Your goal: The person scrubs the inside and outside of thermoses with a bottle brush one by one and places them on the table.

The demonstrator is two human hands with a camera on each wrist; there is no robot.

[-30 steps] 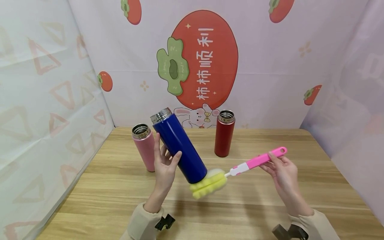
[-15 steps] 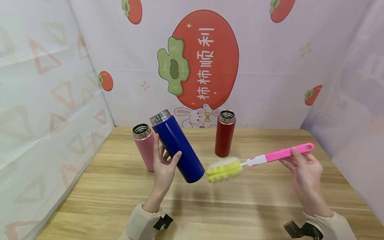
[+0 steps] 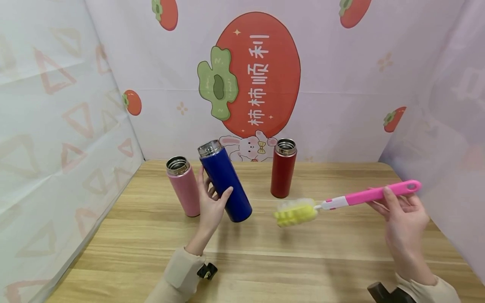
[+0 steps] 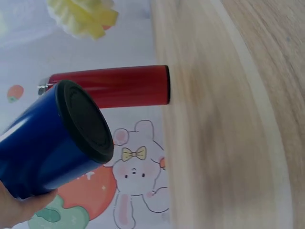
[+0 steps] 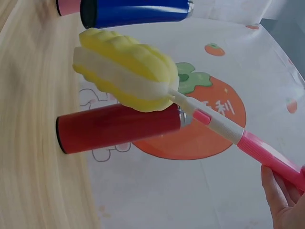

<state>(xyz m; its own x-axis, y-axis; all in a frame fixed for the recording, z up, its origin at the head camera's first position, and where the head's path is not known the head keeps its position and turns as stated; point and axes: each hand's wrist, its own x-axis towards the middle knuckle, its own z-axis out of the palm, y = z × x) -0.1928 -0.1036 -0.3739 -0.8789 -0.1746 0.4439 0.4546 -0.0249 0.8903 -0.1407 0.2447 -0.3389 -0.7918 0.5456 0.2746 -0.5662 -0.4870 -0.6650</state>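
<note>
My left hand [image 3: 213, 206] grips a blue thermos bottle [image 3: 229, 185] round its middle, and the bottle leans with its lidless steel neck to the upper left. Its black base [image 4: 86, 121] faces the left wrist camera. In my right hand [image 3: 405, 219] is a bottle brush [image 3: 363, 196], pinched by its pink handle near the hanging hole. The yellow and white sponge head [image 5: 126, 71] points left, apart from the blue bottle and above the table.
A pink thermos bottle [image 3: 183, 185] without a lid stands just left of the blue one. Farther back, a lidless red thermos bottle [image 3: 283, 174] stands on the wooden table [image 3: 265, 269]. A printed cloth [image 3: 329, 75] hangs behind the table.
My right hand has drawn the brush to the right, away from the blue bottle's base. My left hand has shifted the bottle slightly and turned it more upright.
</note>
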